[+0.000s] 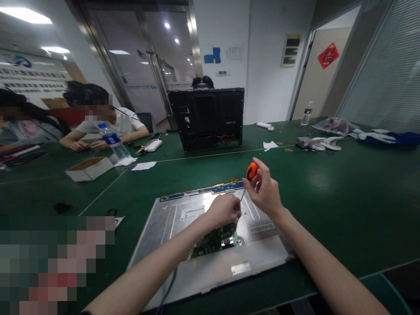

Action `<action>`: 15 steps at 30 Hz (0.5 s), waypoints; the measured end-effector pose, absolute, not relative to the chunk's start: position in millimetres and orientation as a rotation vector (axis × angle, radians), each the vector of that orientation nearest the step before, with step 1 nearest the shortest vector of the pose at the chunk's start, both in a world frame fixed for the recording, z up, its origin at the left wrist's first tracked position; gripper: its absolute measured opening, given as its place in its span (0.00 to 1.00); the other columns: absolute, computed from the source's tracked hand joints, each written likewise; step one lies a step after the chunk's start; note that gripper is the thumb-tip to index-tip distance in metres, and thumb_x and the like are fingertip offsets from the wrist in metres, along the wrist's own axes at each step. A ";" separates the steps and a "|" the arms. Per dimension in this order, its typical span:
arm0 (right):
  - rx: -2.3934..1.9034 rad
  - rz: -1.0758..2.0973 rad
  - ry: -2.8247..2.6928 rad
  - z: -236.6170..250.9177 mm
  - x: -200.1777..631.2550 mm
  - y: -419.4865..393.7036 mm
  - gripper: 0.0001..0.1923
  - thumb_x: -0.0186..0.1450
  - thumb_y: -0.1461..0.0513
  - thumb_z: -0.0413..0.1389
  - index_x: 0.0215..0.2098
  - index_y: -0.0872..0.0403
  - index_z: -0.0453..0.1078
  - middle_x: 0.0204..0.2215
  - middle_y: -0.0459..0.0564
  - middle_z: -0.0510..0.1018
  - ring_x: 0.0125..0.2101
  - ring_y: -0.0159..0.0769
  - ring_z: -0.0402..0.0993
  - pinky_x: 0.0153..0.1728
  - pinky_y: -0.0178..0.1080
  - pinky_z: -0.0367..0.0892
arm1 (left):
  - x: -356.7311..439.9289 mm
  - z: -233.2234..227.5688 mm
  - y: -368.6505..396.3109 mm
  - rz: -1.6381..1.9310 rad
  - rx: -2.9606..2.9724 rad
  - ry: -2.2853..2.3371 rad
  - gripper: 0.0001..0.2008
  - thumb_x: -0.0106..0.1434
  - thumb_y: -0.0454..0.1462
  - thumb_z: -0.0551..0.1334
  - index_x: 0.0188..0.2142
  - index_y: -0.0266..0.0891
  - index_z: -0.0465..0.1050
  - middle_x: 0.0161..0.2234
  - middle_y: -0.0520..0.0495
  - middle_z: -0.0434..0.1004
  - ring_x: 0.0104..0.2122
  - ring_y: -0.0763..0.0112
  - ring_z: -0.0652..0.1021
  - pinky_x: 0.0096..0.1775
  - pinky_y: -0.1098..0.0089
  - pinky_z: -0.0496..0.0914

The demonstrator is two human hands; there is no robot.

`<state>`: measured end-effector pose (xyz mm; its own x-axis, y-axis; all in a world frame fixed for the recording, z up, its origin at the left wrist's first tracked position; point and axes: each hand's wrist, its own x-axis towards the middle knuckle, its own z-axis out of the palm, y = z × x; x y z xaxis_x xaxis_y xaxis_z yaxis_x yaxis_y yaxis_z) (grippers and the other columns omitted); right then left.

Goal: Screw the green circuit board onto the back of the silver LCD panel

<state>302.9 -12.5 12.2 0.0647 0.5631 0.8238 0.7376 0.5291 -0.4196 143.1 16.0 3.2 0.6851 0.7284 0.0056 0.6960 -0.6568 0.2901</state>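
Landmark: the metal panel (183,218), a bare display back lying flat on the green table (344,192), right in front of me.

My right hand (266,192) is closed round the screwdriver (251,171), fingertips pinching the rounded orange-and-black handle at its top so it can spin. The thin dark shaft slants down toward the panel's middle; its tip is hidden behind my left hand.

My left hand (225,209) is curled, fingers down, on the upper edge of the green circuit board (215,240) at the panel's centre, likely steadying board or screw beside the tip. Whether it pinches anything, I cannot tell.

Panel: dull brushed sheet metal with pressed ribs and pale stickers. A narrow blue strip board (203,190) runs along its far edge. The circuit board looks pebbled with small components and a silver connector.

Beyond the panel's far edge stands a black boxy chassis (210,117), wires showing low inside. Far left of the panel: an open cardboard box (88,169), a water bottle (113,142), and a person's forearms (98,141) resting on the table.
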 end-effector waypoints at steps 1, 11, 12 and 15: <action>-1.132 -0.186 -1.608 12.5 302.9 -12.6 0.29 0.67 0.57 0.53 0.64 0.53 0.52 0.22 0.38 0.68 0.16 0.28 0.66 0.20 0.31 0.63 | 143.5 3.9 15.3 0.179 2.637 1.140 0.03 0.56 0.31 0.65 0.30 0.37 0.79 0.30 0.45 0.80 0.32 0.60 0.78 0.33 0.69 0.67; -1.145 -0.171 -1.582 16.5 303.0 -14.6 0.28 0.66 0.58 0.54 0.62 0.53 0.54 0.21 0.37 0.68 0.16 0.27 0.65 0.21 0.32 0.64 | 122.2 32.4 -22.3 0.295 2.658 1.146 0.03 0.59 0.32 0.64 0.32 0.37 0.78 0.32 0.46 0.79 0.34 0.62 0.77 0.39 0.67 0.68; -1.144 -0.166 -1.585 17.5 303.1 -15.1 0.28 0.66 0.58 0.54 0.62 0.54 0.54 0.21 0.37 0.68 0.16 0.27 0.65 0.21 0.32 0.64 | 120.4 33.4 -30.9 0.287 2.667 1.122 0.04 0.59 0.31 0.63 0.32 0.37 0.78 0.33 0.46 0.79 0.35 0.62 0.77 0.40 0.66 0.67; -1.139 -0.140 -1.601 21.4 302.4 -19.9 0.28 0.66 0.58 0.54 0.62 0.54 0.54 0.21 0.37 0.67 0.16 0.27 0.66 0.20 0.31 0.64 | 116.6 31.8 -53.9 0.254 2.684 1.086 0.05 0.58 0.29 0.63 0.33 0.38 0.76 0.36 0.46 0.78 0.38 0.62 0.77 0.43 0.64 0.66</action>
